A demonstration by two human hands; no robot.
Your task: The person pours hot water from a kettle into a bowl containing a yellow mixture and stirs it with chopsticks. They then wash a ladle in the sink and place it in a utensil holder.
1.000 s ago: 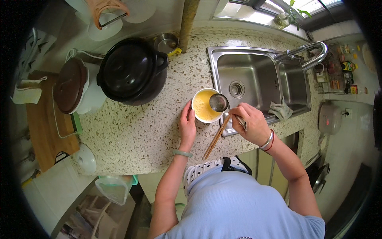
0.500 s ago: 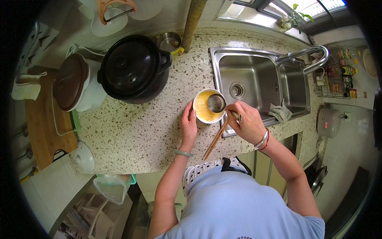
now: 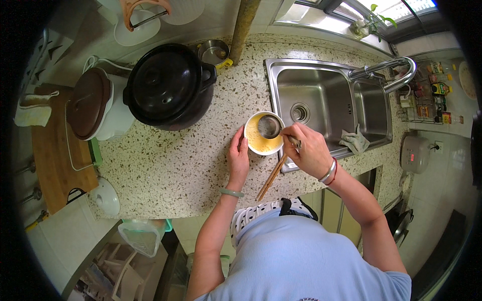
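Found white bowl [image 3: 264, 153] with frothy yellow liquid [image 3: 260, 143] on speckled counter [image 3: 175, 170], just beside the sink [image 3: 271, 85] at 2 o'clock. Noted round metal scoop [image 3: 269, 126] shifted inward from the bowl's 3 o'clock rim over the past second, now over 1 o'clock; judged as work in hand at the bowl. Observed right hand [image 3: 307, 151] at 4 o'clock, fingers clenched on the scoop's handle; left hand [image 3: 238, 156] at 8 o'clock, fingers curved around the bowl's wall. Cannot confirm scoop-to-liquid contact from above. Logged chopsticks [image 3: 271, 178] at 6 o'clock, black pot [image 3: 165, 90] at 10.
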